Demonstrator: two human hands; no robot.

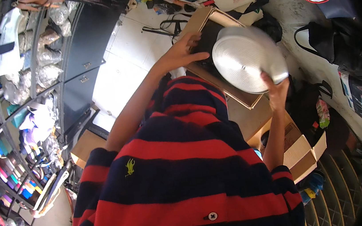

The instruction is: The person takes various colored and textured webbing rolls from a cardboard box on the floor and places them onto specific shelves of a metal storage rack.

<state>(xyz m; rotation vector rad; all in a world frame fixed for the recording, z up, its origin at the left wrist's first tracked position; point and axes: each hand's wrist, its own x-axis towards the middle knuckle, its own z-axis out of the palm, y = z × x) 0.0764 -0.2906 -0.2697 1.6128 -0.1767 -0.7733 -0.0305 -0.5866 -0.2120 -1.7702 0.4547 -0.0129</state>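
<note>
A large white roll, which looks like flat webbing wound in a tight spiral, is tilted over an open cardboard box. My right hand grips its lower right edge, thumb on the wound face and fingers around the side; the far edge is blurred. At the box's left side is my left hand, thumb and fingers apart, with the fingertips at the raised cardboard flap. Something dark shows inside the box between that hand and the roll. The rest of the inside is hidden under the roll.
Another open carton stands below my right forearm. Black straps lie on the tiled floor beyond my left hand. Shelves with plastic-wrapped goods and dark cabinets line the left. Black bags lie against the right wall.
</note>
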